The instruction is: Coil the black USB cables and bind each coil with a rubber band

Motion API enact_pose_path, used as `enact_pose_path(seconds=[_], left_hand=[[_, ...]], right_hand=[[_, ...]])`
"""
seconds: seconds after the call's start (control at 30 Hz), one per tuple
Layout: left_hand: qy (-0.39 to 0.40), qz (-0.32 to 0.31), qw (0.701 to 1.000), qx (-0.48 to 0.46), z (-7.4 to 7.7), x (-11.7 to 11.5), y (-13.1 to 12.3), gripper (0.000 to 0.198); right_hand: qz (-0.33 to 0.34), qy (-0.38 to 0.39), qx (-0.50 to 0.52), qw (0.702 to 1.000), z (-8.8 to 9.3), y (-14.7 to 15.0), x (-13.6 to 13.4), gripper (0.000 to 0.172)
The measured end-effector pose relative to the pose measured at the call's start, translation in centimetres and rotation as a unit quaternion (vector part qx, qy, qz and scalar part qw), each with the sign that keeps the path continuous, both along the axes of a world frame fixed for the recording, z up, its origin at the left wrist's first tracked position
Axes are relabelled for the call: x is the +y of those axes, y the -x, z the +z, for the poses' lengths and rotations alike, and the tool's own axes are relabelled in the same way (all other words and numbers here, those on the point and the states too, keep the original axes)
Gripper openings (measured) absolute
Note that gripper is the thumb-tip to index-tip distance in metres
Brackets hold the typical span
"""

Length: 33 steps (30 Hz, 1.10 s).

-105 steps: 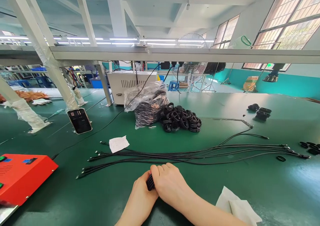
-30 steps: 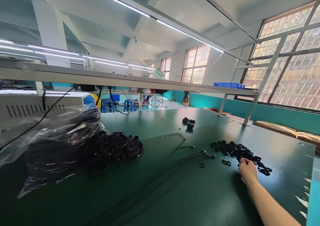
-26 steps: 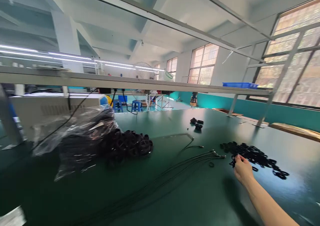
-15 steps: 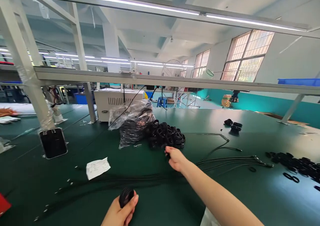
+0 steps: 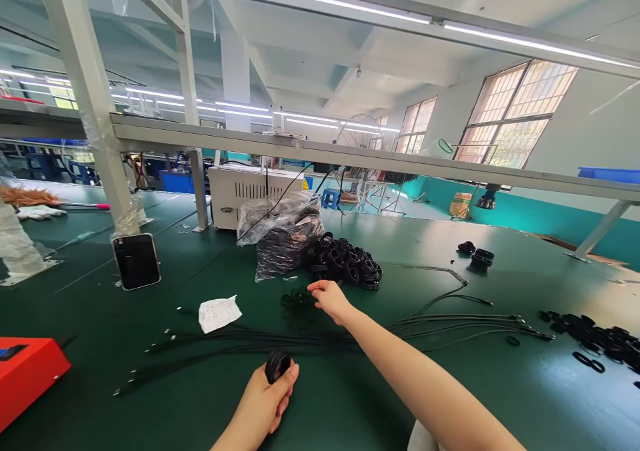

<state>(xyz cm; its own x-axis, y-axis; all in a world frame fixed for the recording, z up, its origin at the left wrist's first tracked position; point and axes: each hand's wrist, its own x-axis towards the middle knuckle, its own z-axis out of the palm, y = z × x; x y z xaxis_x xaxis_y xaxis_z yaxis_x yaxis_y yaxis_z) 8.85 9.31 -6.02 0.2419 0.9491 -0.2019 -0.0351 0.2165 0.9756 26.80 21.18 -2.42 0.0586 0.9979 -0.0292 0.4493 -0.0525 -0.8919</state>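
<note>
My left hand, low in the middle, is closed around a coiled black cable held above the green table. Further forward, my right hand pinches a loose black cable, which is smeared by motion beside the fingertips. Just behind the right hand lies a pile of coiled black cables. Straightened black cables with small metal ends run across the table between my hands, passing under my right forearm.
A clear plastic bag of dark items stands by a beige metal box. A phone leans on a post. A white paper, a red device and black rings lie on the green table.
My right hand has moved left, off the front of the coil pile, and the dark cable at its fingers now looks spread out. My left hand still grips its coil. The view has shifted left.
</note>
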Motion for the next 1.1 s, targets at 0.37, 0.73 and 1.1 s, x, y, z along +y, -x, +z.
enact_pose_path(seconds=[0.37,0.73,1.1], left_hand=[[-0.002,0.023,1.000,-0.012,0.1,-0.2,0.0,0.047],[-0.028,0.088,0.995,-0.037,1.6,-0.4,0.4,0.053],[-0.046,0.055,0.997,0.002,2.7,-1.4,0.6,0.040]], right_hand=[[0.115,-0.074,-0.175,0.975,0.2,1.0,-5.9,0.013],[0.150,0.007,0.020,0.988,1.0,1.2,-9.9,0.035],[0.230,0.099,0.238,0.938,2.2,2.3,-12.7,0.037]])
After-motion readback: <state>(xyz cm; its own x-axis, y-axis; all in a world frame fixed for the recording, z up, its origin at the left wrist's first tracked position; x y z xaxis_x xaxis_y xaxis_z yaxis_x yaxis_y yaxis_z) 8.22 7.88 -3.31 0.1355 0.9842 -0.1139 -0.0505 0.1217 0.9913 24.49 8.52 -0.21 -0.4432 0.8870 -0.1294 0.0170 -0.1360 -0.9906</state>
